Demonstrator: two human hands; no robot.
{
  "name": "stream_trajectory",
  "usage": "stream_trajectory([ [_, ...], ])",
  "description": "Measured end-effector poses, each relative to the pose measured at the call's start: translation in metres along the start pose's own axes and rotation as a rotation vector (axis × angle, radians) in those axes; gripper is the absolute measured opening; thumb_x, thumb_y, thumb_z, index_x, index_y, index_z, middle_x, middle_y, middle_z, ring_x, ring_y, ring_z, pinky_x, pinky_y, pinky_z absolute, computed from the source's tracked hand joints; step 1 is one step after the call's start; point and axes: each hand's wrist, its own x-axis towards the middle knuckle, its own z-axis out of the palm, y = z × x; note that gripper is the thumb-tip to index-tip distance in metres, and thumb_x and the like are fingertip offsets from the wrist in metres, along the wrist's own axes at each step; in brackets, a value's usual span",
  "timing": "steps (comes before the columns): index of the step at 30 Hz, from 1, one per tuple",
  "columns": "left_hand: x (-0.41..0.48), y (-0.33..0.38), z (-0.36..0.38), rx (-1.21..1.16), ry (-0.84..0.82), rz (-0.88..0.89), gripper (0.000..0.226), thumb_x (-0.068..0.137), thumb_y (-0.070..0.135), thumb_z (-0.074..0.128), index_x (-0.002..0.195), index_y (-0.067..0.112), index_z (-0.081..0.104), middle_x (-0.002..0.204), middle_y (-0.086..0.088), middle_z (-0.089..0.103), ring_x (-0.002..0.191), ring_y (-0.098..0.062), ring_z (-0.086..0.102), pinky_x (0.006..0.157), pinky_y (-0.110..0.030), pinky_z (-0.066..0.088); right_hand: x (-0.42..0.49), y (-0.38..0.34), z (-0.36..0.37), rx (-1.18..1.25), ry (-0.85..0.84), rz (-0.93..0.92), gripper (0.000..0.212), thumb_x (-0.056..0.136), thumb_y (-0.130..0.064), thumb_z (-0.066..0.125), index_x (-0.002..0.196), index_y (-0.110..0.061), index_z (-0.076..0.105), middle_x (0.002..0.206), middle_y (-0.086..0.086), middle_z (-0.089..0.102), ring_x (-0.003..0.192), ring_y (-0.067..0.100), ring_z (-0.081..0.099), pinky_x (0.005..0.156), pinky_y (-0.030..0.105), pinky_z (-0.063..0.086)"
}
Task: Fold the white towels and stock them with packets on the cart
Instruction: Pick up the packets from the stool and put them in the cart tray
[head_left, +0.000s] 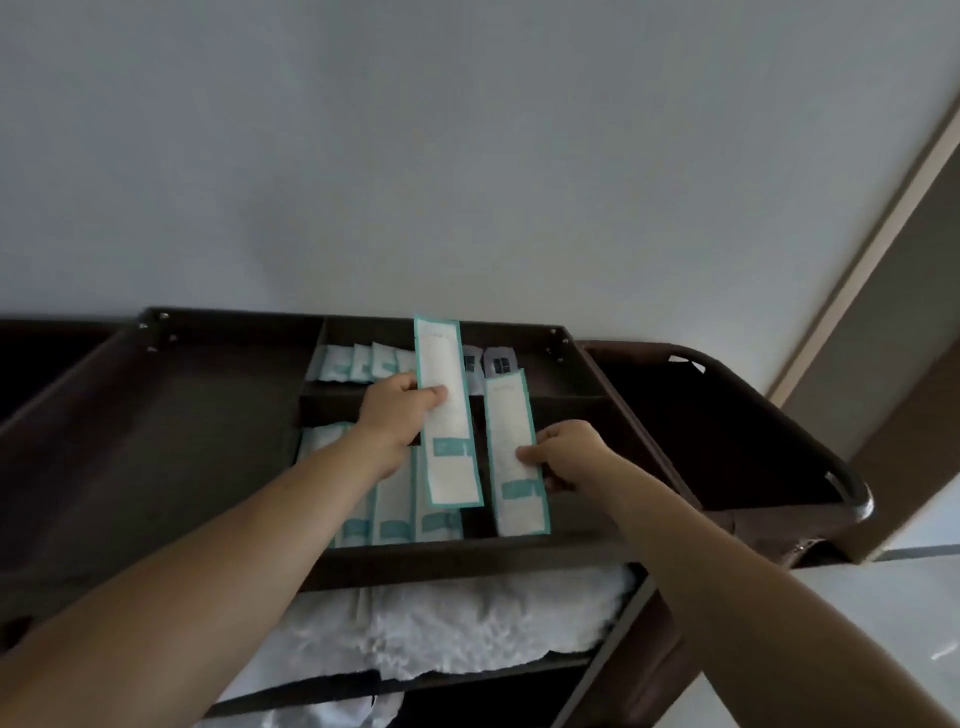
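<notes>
A: hands?
B: left hand (397, 410) pinches one long teal-edged packet (447, 415) near its middle, thumb on top, other fingers under it. right hand (569, 452) pinches a second long packet (514, 457) at its right edge, thumb on the face, other fingers behind. Both are held over the cart tray (467, 551). The second is at 3 o'clock of the first, and they're apart.
A: tray stock?
B: front compartment: three lying packets (395, 509) side by side, counted by their teal labels, at 7 o'clock of the first held one. The left forearm covers that end, so total unclear. Back compartment, 12 o'clock: four white-teal sachets (363, 364) and two grey sachets (493, 364) at 3 o'clock of them.
A: towels?
B: white towel pile (441, 618) on the shelf right under the tray, 6 o'clock. Can't count the folds. More white cloth (322, 717) on the level below.
</notes>
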Motion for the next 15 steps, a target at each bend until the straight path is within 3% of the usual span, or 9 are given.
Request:
stream_trajectory([
  [4,0.004,0.001,-0.008,-0.002,0.092,0.018,0.004,0.086,0.01,0.071,0.089,0.008,0.068,0.096,-0.01,0.073,0.091,-0.029,0.071,0.087,-0.046,0.058,0.011,0.012,0.011,-0.072,-0.133,0.036,0.019,0.079,-0.007,0.08,0.078,-0.002,0.062,0.076,0.015,0.066,0.046,0.017,0.058,0.046,0.027,0.049],
  [7,0.001,0.002,-0.007,-0.001,0.133,0.022,0.003,0.089,0.008,0.069,0.091,0.01,0.068,0.101,-0.009,0.072,0.088,-0.025,0.07,0.082,-0.039,0.058,0.011,0.019,0.012,-0.175,-0.233,0.072,0.02,0.081,-0.004,0.078,0.089,0.007,0.063,0.075,0.017,0.064,0.043,0.018,0.056,0.043,0.027,0.047],
  [10,-0.001,0.003,-0.001,0.003,0.176,0.029,0.005,0.088,0.008,0.07,0.09,0.011,0.068,0.102,-0.011,0.072,0.086,-0.024,0.07,0.078,-0.037,0.058,0.012,0.018,0.009,-0.126,-0.281,0.085,0.016,0.084,0.002,0.073,0.079,0.003,0.058,0.07,0.014,0.059,0.041,0.018,0.055,0.039,0.024,0.047],
  [13,-0.007,0.001,0.006,0.024,0.193,0.023,0.006,0.088,0.008,0.07,0.088,0.014,0.068,0.102,-0.01,0.072,0.088,-0.026,0.07,0.081,-0.04,0.058,0.016,0.021,0.01,-0.132,-0.29,0.077,0.015,0.086,0.001,0.071,0.081,0.004,0.057,0.082,0.022,0.065,0.052,0.026,0.063,0.055,0.04,0.06],
  [15,-0.012,0.002,0.012,0.046,0.191,0.03,0.007,0.089,0.008,0.069,0.088,0.015,0.068,0.1,-0.007,0.072,0.09,-0.024,0.07,0.082,-0.039,0.058,0.018,0.02,0.012,-0.181,-0.292,0.066,0.021,0.085,-0.01,0.074,0.089,0.005,0.06,0.09,0.022,0.069,0.065,0.034,0.069,0.068,0.049,0.061],
])
